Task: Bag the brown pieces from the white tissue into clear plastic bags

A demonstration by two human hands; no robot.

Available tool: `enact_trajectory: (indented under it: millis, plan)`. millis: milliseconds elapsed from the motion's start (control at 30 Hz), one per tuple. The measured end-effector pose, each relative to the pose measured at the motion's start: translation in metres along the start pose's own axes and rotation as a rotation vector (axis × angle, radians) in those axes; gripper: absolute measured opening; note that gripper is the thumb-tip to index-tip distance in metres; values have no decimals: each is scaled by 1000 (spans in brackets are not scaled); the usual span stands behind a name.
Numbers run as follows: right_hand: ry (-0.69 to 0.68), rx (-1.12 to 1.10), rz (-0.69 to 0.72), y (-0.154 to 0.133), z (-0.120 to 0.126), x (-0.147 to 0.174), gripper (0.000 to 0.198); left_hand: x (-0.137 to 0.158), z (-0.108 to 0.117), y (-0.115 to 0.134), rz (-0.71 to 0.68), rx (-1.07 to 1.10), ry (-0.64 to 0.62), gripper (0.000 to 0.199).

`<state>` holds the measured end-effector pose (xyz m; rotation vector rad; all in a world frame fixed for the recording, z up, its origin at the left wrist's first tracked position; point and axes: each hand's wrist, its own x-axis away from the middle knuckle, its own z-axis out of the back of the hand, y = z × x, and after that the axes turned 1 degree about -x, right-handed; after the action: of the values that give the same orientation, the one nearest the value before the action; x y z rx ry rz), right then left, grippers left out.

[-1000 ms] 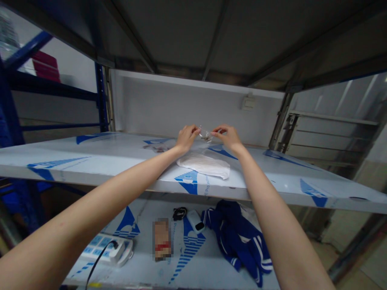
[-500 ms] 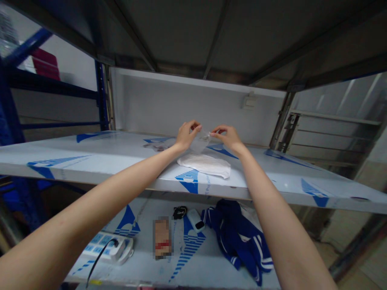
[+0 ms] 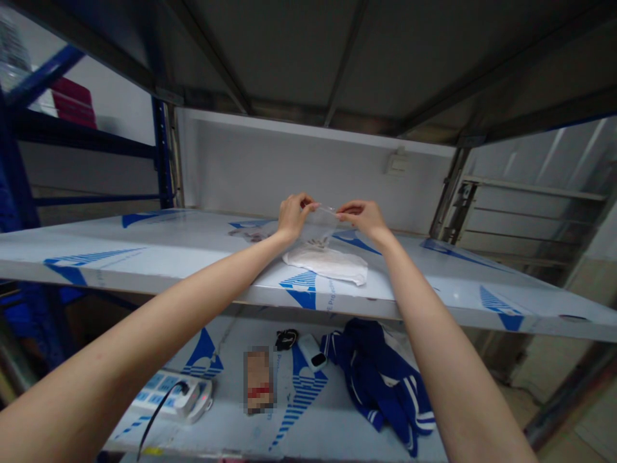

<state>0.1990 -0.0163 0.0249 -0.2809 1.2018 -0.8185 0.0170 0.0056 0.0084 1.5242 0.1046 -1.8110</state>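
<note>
Both hands reach over the upper shelf with a clear plastic bag (image 3: 322,224) stretched between them. My left hand (image 3: 292,217) pinches its top left corner, fingers closed. At the top right corner my right hand (image 3: 365,220) has it between thumb and fingertips. Small greyish pieces (image 3: 319,243) show low in the bag, too small to name. Just below hangs the bag over a folded white cloth (image 3: 332,263) lying near the shelf's front edge. Left of the bag, partly behind my left forearm, lies something clear and dark reddish (image 3: 250,235), which I cannot make out.
The upper shelf (image 3: 159,247) has a metal shelf (image 3: 289,58) overhead. On the lower shelf (image 3: 226,411) are a power strip (image 3: 168,395), a blurred-out brown item (image 3: 259,379), a small black item (image 3: 286,339), a pale device (image 3: 312,352) and a blue garment (image 3: 376,379).
The bag's top edge is now pulled straighter between my hands. The small pieces have dropped from near my right fingers to the lower part of the bag. My left hand has shifted slightly left.
</note>
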Motion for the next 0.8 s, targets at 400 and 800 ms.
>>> enact_trajectory:
  millis: [400, 800]
  plan:
    - [132, -94, -46, 1, -1, -1, 51, 4, -3, 3, -11, 1, -133, 16]
    - [-123, -60, -15, 0, -5, 2, 24, 7, -3, 7, -77, 109, -209, 14]
